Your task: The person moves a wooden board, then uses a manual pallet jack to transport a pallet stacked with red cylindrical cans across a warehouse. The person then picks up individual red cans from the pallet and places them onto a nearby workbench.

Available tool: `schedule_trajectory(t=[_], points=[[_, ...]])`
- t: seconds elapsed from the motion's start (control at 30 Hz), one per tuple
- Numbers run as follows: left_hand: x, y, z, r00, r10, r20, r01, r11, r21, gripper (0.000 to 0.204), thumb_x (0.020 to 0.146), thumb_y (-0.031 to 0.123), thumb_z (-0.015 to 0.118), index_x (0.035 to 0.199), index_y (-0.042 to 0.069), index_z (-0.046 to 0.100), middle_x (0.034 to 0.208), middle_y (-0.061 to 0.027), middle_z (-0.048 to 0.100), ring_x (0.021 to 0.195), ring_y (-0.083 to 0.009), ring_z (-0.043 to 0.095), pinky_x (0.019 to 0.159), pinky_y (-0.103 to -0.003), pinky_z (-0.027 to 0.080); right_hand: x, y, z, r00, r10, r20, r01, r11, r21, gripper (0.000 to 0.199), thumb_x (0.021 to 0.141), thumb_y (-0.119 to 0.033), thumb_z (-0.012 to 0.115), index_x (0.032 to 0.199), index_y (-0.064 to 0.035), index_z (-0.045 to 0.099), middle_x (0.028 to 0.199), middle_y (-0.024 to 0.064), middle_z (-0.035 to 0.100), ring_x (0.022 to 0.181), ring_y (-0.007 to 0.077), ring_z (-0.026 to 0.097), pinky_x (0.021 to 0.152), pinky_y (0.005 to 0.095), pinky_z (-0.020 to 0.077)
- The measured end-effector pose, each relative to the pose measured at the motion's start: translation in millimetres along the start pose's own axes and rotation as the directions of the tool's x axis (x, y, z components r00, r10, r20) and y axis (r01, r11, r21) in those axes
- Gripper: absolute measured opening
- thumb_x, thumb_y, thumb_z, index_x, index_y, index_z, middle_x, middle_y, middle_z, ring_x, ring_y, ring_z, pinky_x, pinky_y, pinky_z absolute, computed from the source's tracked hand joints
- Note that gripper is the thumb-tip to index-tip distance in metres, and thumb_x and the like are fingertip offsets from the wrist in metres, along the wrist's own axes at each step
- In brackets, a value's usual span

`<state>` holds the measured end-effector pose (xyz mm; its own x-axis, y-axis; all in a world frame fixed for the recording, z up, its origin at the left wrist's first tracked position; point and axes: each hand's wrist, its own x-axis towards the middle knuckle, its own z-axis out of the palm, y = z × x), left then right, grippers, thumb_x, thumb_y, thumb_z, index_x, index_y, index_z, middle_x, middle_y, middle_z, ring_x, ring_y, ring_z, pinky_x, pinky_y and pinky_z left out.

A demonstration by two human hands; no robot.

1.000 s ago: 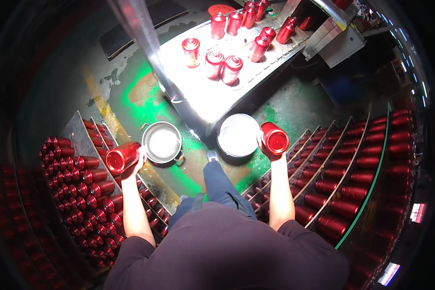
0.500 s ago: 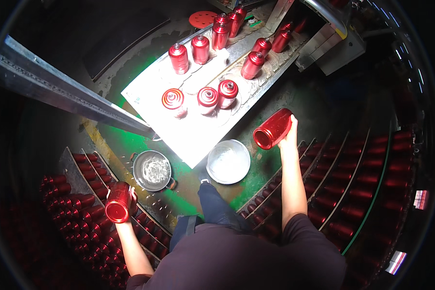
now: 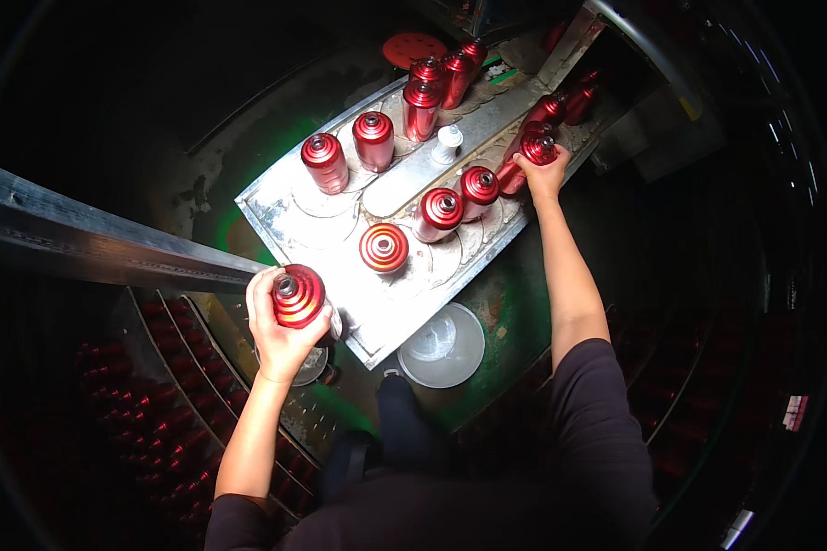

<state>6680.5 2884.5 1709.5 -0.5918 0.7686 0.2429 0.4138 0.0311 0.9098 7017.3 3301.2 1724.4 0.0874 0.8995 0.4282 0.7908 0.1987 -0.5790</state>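
My left hand [image 3: 280, 335] is closed around a shiny red bottle [image 3: 300, 298], its stepped shoulder and narrow neck facing up. It is held by the near left corner of a pale metal conveyor table [image 3: 358, 321]. Over at the table's right edge, my right hand [image 3: 544, 173] grips another red bottle [image 3: 538, 147] by the shoulder, neck up; whether its base touches the table is hidden. Just left of that hand stands a red bottle [image 3: 480, 186], then another [image 3: 442, 211], then a third [image 3: 384, 248] nearest me.
More red bottles [image 3: 324, 161] stand along the table's far left side. A small white object [image 3: 448, 142] sits on its middle strip. Below are a whitish tub [image 3: 443, 354] and a partly hidden pot [image 3: 312, 367]. A metal beam [image 3: 119, 239] crosses at left; bottle racks [image 3: 170, 404] lie lower left.
Both hands have moved forward to the table, each with its bottle turned from base-toward-me to neck-up. The bottles on the table have shifted position, and my view has tilted.
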Motion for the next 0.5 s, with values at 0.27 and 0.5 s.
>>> schedule_trajectory(t=[0.27,0.5], points=[[65.4,-61.6,121.1,0.991,0.129,-0.04,-0.128,0.991,0.028,0.075,0.059,0.019,0.086,0.12,0.003,0.045,0.123,-0.0209,0.044,0.117,-0.0394,0.046,0.101,-0.045,0.04,22.2,64.2,61.3,0.983,0.067,0.168,-0.078,0.995,0.058,0.095,0.057,-0.026,0.092,0.13,-0.0015,0.036,0.12,0.0186,0.056,0.109,0.0293,0.058,0.096,0.038,0.0471],[58.8,-79.9,210.2,0.994,0.112,-0.003,-0.112,0.994,-0.001,0.076,0.061,0.016,0.084,0.124,0.006,0.042,0.131,-0.0223,0.041,0.12,-0.0424,0.044,0.103,-0.047,0.038,77.0,85.7,37.8,0.918,0.157,0.363,-0.269,0.921,0.282,0.109,0.074,-0.037,0.083,0.151,0.0033,0.017,0.15,0.0275,0.033,0.133,0.0325,0.043,0.11,0.0372,0.0338]])
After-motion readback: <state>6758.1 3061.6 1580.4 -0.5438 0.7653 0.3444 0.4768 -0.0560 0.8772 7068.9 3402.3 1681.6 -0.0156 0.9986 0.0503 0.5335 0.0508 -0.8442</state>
